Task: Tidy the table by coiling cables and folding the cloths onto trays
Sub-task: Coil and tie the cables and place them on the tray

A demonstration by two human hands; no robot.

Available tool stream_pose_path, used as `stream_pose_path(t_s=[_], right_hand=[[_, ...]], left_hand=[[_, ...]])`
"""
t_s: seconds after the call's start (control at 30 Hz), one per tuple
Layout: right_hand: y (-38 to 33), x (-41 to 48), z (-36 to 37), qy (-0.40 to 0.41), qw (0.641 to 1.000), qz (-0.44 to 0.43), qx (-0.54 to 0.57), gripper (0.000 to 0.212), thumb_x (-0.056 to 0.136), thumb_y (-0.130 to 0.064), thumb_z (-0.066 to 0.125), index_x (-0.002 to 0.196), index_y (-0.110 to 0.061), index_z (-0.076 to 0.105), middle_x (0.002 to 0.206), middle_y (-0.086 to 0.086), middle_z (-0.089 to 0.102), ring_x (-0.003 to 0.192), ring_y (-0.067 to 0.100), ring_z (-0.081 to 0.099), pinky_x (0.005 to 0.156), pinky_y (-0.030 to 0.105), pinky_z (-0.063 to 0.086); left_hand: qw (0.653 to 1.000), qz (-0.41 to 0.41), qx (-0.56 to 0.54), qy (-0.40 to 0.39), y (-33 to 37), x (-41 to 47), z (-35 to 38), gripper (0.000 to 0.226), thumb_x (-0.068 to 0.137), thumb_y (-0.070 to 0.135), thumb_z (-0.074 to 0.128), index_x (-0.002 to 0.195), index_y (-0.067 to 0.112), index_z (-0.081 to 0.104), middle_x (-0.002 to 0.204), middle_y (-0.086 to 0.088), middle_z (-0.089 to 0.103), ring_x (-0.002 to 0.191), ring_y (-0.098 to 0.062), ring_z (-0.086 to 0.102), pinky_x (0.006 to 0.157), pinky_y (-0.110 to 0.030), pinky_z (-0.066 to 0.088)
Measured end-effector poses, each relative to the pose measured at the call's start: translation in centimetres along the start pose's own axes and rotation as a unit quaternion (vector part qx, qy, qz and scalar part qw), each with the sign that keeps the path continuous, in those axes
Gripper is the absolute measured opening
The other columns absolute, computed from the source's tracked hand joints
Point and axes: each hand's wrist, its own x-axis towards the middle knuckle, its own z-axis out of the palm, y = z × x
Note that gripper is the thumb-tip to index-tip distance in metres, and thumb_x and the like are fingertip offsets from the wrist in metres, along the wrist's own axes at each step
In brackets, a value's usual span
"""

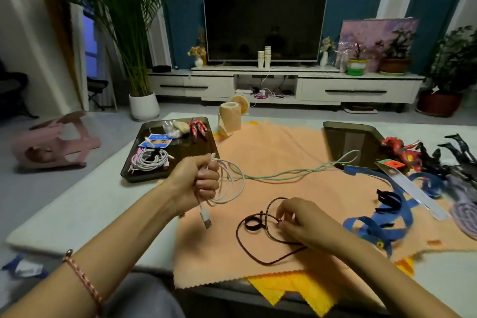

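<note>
White cable [222,201], part-coiled, loops clamped in curled left hand [196,181] fingers above orange cloth [284,150] on table [77,209]; right hand [307,224] fingers apparently pinching dark cord [238,235].

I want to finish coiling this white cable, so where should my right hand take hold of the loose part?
Pinch the white cable on its loose run just beyond your left hand, coming down from above. It lies flat on the orange cloth, stretched toward the right tray. Your right hand pinches the dark cord now, so probably release that first.
</note>
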Motion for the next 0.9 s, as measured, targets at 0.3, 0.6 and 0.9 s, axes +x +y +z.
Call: stream_pose_path(t_s=[0.3, 0.6, 0.9], right_hand=[[-1.6, 2.1, 1.1, 0.086, 0.992, -0.087, 0.018, 0.023, 0.089, -0.023, 0.057, 0.111, -0.023, 0.062, 0.105, -0.003, 0.048, 0.104, 0.015, 0.044, 0.084, 0.023, 0.034], [-3.1, 2.0, 1.0, 0.083, 0.973, -0.092, 0.195, 0.011, 0.091, -0.025, 0.056, 0.083, -0.020, 0.062, 0.088, -0.006, 0.061, 0.082, 0.010, 0.048, 0.073, 0.020, 0.036], [-2.1, 1.1, -0.6, 0.194, 0.888, 0.066, 0.412, 0.028, 0.093, -0.006, 0.040, 0.085, -0.022, 0.062, 0.061, 0.001, 0.053, 0.055, 0.007, 0.045, 0.053, 0.022, 0.037]], left_hand=[[0.996, 0.046, 0.068, 0.025, -2.1, 0.5, -0.7, 0.035, 0.097, 0.036, 0.039, 0.070, 0.014, 0.046, 0.039, 0.011, 0.027, 0.030, -0.002, 0.025, 0.033, -0.014, 0.023], [0.998, -0.014, 0.058, 0.015, -2.8, 0.5, -0.4, 0.022, 0.081, 0.024, 0.043, 0.061, 0.014, 0.043, 0.038, 0.009, 0.024, 0.027, -0.003, 0.021, 0.030, -0.014, 0.015], [0.987, -0.103, 0.077, -0.096, -2.9, 0.0, 2.1, 0.018, 0.077, 0.012, 0.038, 0.063, 0.011, 0.050, 0.047, 0.009, 0.026, 0.037, -0.004, 0.018, 0.036, -0.016, 0.017]])
